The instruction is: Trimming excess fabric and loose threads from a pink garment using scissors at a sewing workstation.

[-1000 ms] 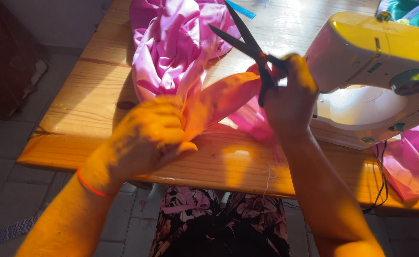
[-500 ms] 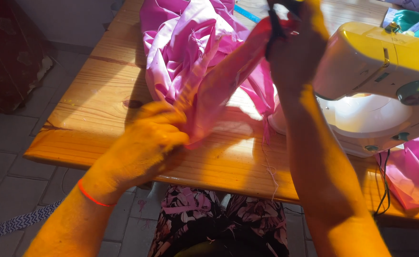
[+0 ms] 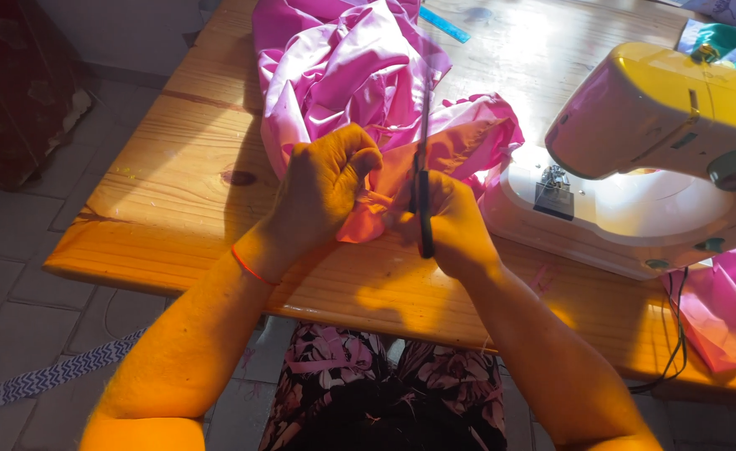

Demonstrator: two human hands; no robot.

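My left hand is closed around a bunched fold of pink shiny fabric at the table's near side. A thin red band circles that wrist. My right hand sits just to the right, gripping dark scissors whose blades point away from me, up along the fabric. The fabric piles up toward the far side of the wooden table and part of it drapes toward the sewing machine.
A white and yellow sewing machine stands at the right, its black cord hanging over the table edge. More pink cloth lies under it at right. A blue strip lies far back. A patterned band lies on the tiled floor.
Both hands came together low over the table's near side. My right hand dropped from high up with the scissors, whose blades now look closed and point away.
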